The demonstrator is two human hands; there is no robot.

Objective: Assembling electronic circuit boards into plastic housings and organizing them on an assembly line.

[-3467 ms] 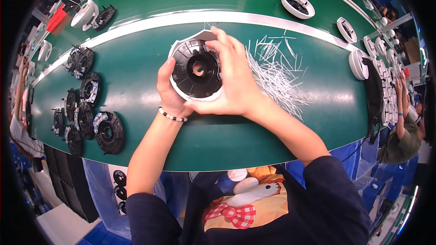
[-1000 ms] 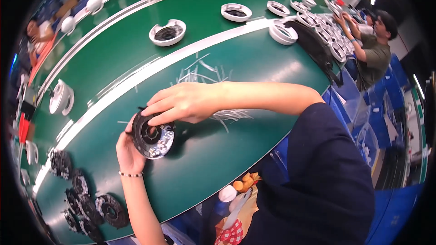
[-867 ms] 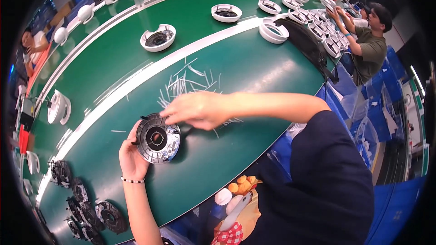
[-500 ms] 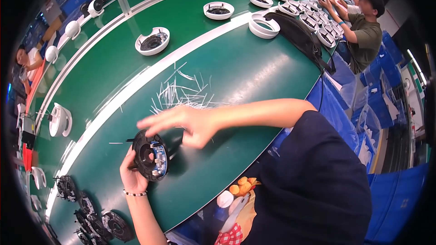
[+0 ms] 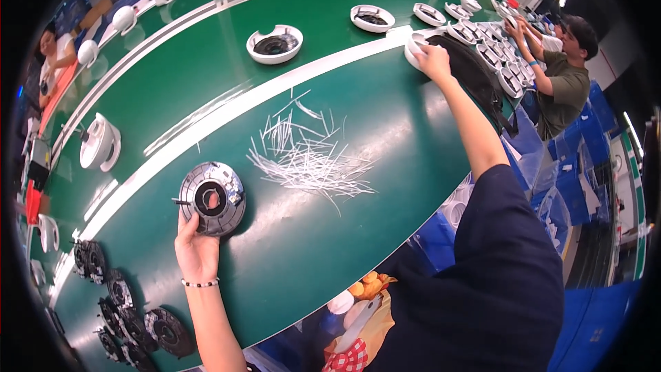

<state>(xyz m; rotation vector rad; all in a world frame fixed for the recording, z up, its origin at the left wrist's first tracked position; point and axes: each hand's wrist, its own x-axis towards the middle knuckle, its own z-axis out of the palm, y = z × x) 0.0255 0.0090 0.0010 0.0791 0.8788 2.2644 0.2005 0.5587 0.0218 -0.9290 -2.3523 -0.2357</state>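
Note:
A round black-and-grey disc assembly (image 5: 220, 220) with a ring-shaped centre and a small blue-white circuit board is held up in my left hand (image 5: 198, 251). Its lower edge sits between my thumb and fingers, and a fingertip shows through the central hole. Far to the right, my stretched-out right hand (image 5: 435, 63) grips the rim of a white round housing (image 5: 412, 52) beside a black bag (image 5: 463, 69); its fingers are partly hidden. A loose heap of thin white strips (image 5: 310, 169) lies on the green table (image 5: 344, 234) between my arms.
Several black disc assemblies (image 5: 167, 332) are piled at the lower left. White housings with black inserts, such as this housing (image 5: 275, 47), stand on the green conveyor (image 5: 186, 83) beyond a white rail. Many more housings crowd the far right, near a seated co-worker (image 5: 561, 76).
My right hand has swung from above the disc assembly to the white housing at the far right and taken hold of it. The disc assembly has turned more face-up in my left hand.

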